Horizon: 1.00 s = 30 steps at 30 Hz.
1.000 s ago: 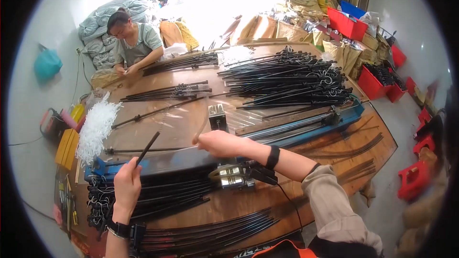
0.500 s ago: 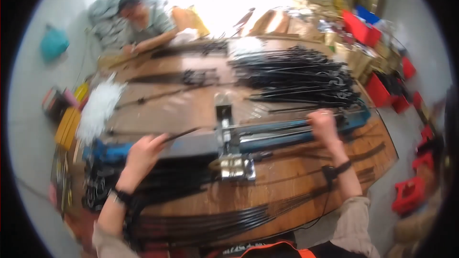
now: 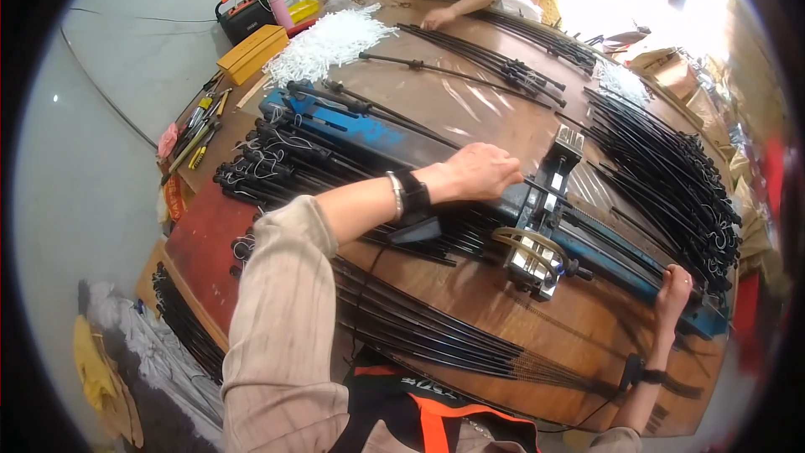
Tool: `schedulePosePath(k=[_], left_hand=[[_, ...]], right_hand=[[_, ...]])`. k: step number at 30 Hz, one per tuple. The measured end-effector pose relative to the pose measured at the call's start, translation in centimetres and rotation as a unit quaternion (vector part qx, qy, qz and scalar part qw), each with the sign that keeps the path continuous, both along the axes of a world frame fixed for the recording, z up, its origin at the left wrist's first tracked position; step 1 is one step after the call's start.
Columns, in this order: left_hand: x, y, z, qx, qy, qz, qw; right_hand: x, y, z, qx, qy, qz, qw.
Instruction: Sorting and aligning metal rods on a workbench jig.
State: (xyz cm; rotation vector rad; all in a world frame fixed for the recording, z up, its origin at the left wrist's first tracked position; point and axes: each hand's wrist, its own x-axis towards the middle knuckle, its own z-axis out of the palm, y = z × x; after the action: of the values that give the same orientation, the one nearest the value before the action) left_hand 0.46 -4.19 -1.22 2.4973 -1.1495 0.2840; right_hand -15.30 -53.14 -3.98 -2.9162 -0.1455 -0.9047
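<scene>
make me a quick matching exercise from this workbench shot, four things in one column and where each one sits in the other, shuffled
Things:
1. left hand
2. right hand
3. pile of white strips
4. yellow box

Places:
A. far left part of the table, beyond the long blue jig
B. on the long blue jig, just left of the metal clamp unit
C. beside the orange and black case, left of the white pile
D. near the right end of the blue jig, close to the heap of black rods

Pairs: 1-B, 2-D, 3-A, 4-C
</scene>
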Motion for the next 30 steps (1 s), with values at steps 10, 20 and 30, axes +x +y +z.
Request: schedulePosePath(k=[10, 20, 30], left_hand=[[0.2, -0.4, 0.1, -0.124, 0.02, -0.027, 0.992], [-1.2, -0.9, 0.1, -0.019, -0.072, 0.023, 0.997], [-1.0, -2.2, 0.6, 0.009, -0.035, 0.023, 0.999]], right_hand=[[-0.4, 0.8, 0.8, 0.012, -0.014, -0.039, 0.999], [-2.5, 13.4, 0.3, 0.002, -0.093, 0.141, 0.986], [-3.6, 17.1, 0.1, 0.102, -0.037, 0.172, 0.979]])
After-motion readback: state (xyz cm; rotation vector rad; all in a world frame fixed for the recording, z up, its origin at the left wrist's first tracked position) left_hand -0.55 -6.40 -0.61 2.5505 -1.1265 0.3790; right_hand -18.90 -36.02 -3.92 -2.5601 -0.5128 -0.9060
